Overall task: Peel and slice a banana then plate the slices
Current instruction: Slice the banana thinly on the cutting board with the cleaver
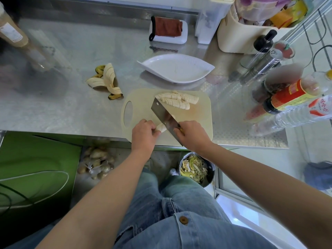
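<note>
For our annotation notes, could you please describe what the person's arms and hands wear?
The left forearm and right forearm are bare, no sleeves in view. The left hand and right hand show no gloves, watch, ring or bracelet.

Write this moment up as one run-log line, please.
stage: slicing | left hand: holds banana piece | right hand: grips knife, cutting | slices: on cutting board | plate: empty

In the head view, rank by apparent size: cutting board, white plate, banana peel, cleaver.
Largest first:
cutting board
white plate, farther away, so unsure
banana peel and cleaver look alike, not ranked
</note>
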`<state>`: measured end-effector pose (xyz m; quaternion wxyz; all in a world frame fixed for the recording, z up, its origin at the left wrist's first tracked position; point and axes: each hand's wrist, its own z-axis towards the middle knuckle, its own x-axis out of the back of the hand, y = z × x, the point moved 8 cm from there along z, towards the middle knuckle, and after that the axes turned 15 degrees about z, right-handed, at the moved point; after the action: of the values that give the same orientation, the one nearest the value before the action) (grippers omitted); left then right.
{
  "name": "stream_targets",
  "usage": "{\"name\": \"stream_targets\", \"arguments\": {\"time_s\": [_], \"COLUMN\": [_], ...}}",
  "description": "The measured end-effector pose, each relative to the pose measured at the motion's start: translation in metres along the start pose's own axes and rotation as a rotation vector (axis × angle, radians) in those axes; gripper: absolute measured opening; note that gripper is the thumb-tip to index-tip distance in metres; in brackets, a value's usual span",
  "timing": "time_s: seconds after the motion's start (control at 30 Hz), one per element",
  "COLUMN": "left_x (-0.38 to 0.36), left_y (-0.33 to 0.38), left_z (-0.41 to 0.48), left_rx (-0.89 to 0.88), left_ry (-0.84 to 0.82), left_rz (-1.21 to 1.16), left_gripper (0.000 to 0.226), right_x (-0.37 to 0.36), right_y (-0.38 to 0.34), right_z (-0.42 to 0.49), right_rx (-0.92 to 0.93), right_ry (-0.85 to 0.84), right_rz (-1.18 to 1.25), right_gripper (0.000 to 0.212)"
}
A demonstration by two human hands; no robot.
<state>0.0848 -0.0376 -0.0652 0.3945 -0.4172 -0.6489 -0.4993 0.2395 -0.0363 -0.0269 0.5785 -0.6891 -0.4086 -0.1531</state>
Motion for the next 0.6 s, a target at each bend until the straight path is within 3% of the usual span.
{"name": "stream_targets", "arguments": {"time_s": [0.17, 0.4, 0.6], "left_x": [-0.001, -0.001, -0.001], "left_y": [0.000, -0.001, -0.001], "left_z": [0.000, 0.000, 0.000], "left_rx": [0.005, 0.002, 0.005], "left_ry": [0.002, 0.007, 0.008], "left_rz": [0.006, 0.000, -0.001], "left_gripper": [0.013, 0.013, 0.012], "right_x": [-0.005, 0.005, -0.001], "right_y": [0.007, -0.004, -0.001], "right_z": [-0.003, -0.003, 0.000], "right_rx": [-0.036, 0.039, 0.013], "right_ry": [-0.027, 0.053, 0.027], "right_rz": [-0.012, 0.019, -0.010], "right_gripper": [0.030, 0.030, 0.036]}}
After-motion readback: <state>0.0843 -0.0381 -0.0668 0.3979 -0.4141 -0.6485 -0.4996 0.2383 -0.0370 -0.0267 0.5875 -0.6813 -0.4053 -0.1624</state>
